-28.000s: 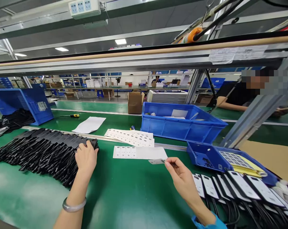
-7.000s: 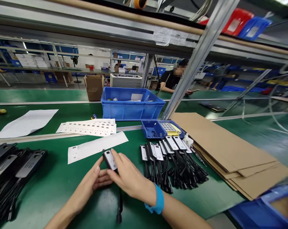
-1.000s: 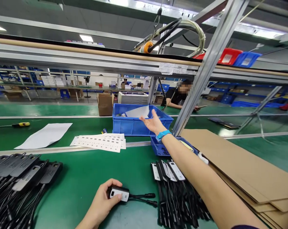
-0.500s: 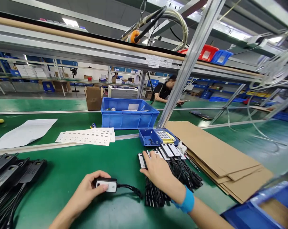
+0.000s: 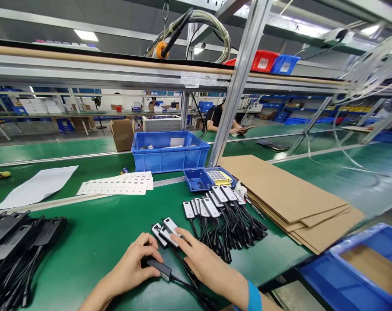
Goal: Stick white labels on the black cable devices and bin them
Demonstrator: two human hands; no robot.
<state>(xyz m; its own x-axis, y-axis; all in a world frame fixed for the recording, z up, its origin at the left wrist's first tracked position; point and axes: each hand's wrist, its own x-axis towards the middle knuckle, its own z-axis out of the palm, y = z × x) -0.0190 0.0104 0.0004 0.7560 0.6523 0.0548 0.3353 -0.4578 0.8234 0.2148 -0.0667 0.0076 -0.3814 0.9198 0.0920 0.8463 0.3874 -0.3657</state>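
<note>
My left hand pinches a small black device with a cable, tilted on its edge at the front centre of the green table. My right hand, with a blue wristband, rests its fingertips on a few white-faced devices just beyond; its other fingers are close together. Behind and to the right lies a bunch of similar white-faced devices with black cables fanned toward me. More dark devices with cables are piled at the left.
A large blue bin and a small blue tray stand beyond the devices. Cardboard sheets lie to the right, label sheets to the left. A metal post rises behind the tray. A person sits across.
My right hand has moved from the bunch toward my left hand, and several devices now lie under its fingers. My left hand has turned its device on edge. The view has shifted.
</note>
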